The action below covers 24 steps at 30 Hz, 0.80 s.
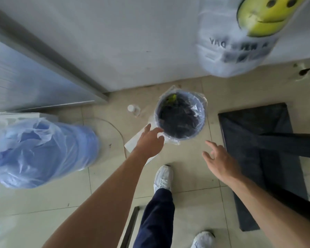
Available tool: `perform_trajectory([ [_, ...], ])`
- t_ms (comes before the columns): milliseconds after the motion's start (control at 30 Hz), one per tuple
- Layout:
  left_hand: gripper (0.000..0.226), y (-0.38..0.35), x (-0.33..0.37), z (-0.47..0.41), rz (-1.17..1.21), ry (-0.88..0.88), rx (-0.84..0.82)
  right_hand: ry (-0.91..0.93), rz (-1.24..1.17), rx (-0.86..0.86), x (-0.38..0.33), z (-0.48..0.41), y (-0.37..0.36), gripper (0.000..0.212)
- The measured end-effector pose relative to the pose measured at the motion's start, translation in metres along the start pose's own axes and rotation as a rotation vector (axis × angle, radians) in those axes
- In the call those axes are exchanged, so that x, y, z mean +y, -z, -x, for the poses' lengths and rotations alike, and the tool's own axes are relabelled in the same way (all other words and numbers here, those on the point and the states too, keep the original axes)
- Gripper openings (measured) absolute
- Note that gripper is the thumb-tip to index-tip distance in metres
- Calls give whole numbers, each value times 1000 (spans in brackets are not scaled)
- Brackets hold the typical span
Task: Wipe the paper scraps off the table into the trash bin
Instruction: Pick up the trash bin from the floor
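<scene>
A round dark trash bin (180, 116) lined with a clear plastic bag stands on the tiled floor by the white wall, seen from above. Something green lies at its far inner edge. My left hand (149, 141) reaches toward the bin's near left rim with relaxed, spread fingers and holds nothing; its fingertips are at the plastic liner. My right hand (219, 161) hovers to the lower right of the bin, fingers spread, empty. A white sheet (132, 144) lies on the floor under my left hand. No table or paper scraps are in view.
A large blue plastic bag (41, 153) sits at the left. A clear bag with a yellow smiley (240, 34) hangs at the top right. A small clear bottle (133, 110) stands left of the bin. A black mat (258, 158) lies right. My white shoes (163, 177) are below.
</scene>
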<state>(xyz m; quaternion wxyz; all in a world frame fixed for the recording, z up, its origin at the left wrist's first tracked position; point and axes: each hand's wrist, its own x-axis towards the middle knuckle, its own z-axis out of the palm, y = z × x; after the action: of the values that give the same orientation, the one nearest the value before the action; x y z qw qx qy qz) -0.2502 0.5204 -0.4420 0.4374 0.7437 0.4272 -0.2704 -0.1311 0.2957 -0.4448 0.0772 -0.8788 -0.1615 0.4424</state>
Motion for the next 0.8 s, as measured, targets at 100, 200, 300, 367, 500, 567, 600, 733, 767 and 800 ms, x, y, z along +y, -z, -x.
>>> perform_trajectory([
  [100,42,-6,-14,-35,9,51,75,-89,-229,-60,-4,-35,-14,61],
  [200,48,-4,-20,-70,145,122,75,-209,-522,-50,-10,-77,-19,68],
  [300,46,-4,-20,-85,264,158,-21,-286,-716,-78,-19,-102,-25,68],
  [367,47,-6,-21,-90,381,199,-44,-312,-784,-102,-24,-112,-33,66],
  [500,54,-12,-24,-94,433,222,-57,-374,-865,-107,-40,-123,-44,52],
  [567,51,-15,-24,-100,410,198,-34,-413,-830,-42,-47,-127,-49,54],
  [600,49,-16,-25,-104,382,183,-11,-421,-802,-6,-50,-130,-51,55],
  [733,49,-20,-29,-115,371,220,67,-487,-633,162,-53,-138,-57,56],
  [767,50,-23,-31,-117,416,243,75,-522,-612,171,-49,-139,-58,58],
  [800,53,-26,-32,-119,481,268,69,-552,-616,151,-46,-140,-58,58],
])
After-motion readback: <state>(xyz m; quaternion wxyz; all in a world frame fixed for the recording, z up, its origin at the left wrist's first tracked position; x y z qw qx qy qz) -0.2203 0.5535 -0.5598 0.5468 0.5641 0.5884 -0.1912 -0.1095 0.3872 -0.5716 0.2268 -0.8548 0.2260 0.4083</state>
